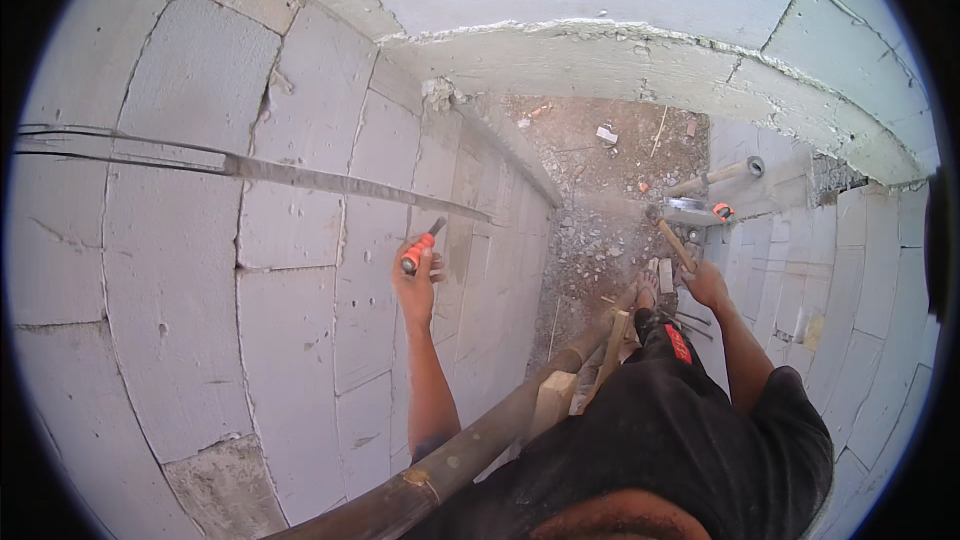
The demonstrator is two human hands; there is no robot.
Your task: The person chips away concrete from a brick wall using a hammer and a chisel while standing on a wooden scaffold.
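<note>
My left hand point(410, 292) is closed around the orange grip of a chisel point(418, 253) beside the light grey block wall. The chisel's dark metal end points up and right, near the far end of a long narrow groove point(350, 183) cut across the blocks. Whether its tip touches the wall I cannot tell. On the other side, my right hand point(708, 286) grips a hammer point(677, 243) by its wooden handle. The hammer's head point(653, 212) is low over the rubble, well apart from the chisel.
A round wooden pole point(450, 465) and short timbers point(553, 398) run between me and the left wall. Rubble point(600, 230) covers the ground far below. A concrete beam point(600, 60) crosses ahead. Another wooden-handled tool point(715, 177) lies beyond the hammer.
</note>
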